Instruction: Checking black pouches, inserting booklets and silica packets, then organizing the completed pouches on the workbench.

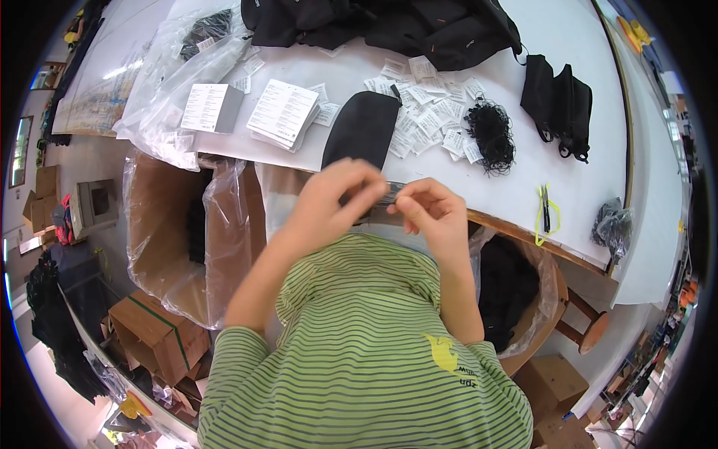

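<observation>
My left hand point(333, 196) is over the front edge of the table, its fingers curled and slightly blurred. Close beside it, my right hand point(435, 212) pinches with thumb and forefinger. Something thin and dark point(390, 194) shows between the two hands, too small and blurred to name. Just beyond my left hand lies a flat black pouch point(364, 129) with a rounded far end, its near part hidden by that hand. Small white printed labels point(428, 120) are scattered to the pouch's right, next to a tangled bundle of black cords point(490, 137).
Two stacks of white printed cards point(283, 112) stand left of the pouch. Black bags point(389, 30) lie at the back, folded black pieces point(555, 105) at the right. Yellow-handled snips point(545, 212) rest near the front edge. Plastic-lined cartons point(233, 217) stand below the table.
</observation>
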